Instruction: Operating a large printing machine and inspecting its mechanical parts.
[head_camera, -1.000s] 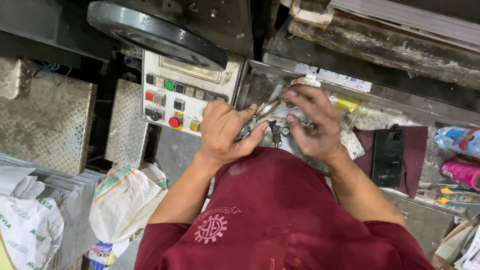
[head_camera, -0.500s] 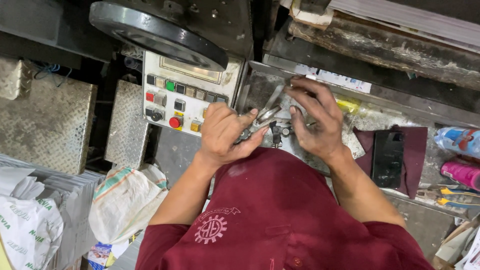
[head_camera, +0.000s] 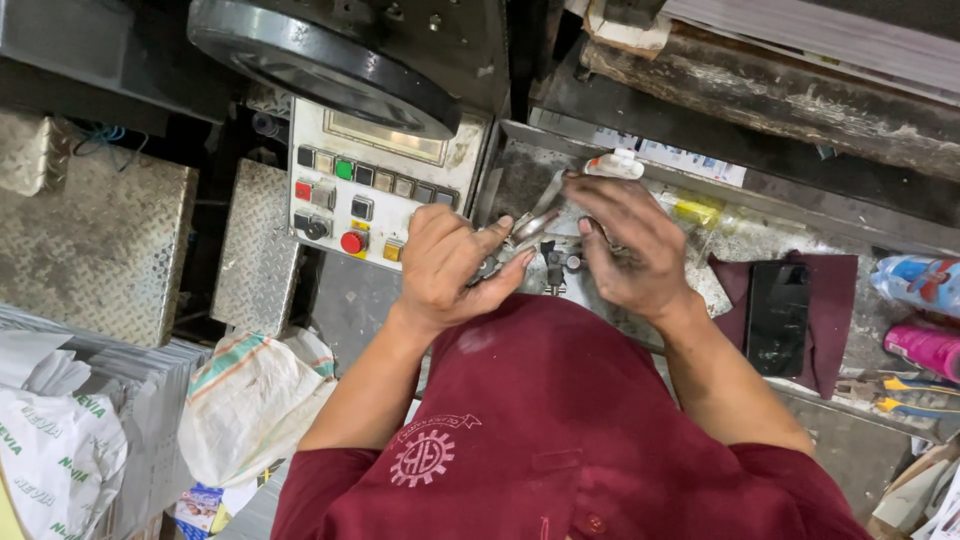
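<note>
Two hands meet over a cluttered metal tray (head_camera: 520, 165) just right of a control panel (head_camera: 370, 195). The left hand (head_camera: 445, 265) has its fingers curled around what looks like a small dark metal tool or fitting (head_camera: 500, 258), thumb pressed along it; the right hand (head_camera: 630, 245) hovers with fingers spread and slack above a cluster of small metal parts (head_camera: 553, 262), and whether its fingertips touch any of them cannot be told. In my judgement the nearest risk is a slip: both hands look grimy, perhaps oily, and a greasy grip on a small steel piece could let it drop among the loose parts or roll off the tray's edge. The left forearm also passes close to the panel's red button (head_camera: 351, 242), so a jerk of the elbow might knock it. A dark phone (head_camera: 778, 318) lying on a maroon cloth (head_camera: 830, 330) at the right sits near the table edge and could be swept off by the right arm. Much is hidden: the left palm covers most of the grasped piece, the maroon shirt (head_camera: 560, 430) blocks the tray's near side, and a large black wheel (head_camera: 320, 60) is cut off at the top.
</note>
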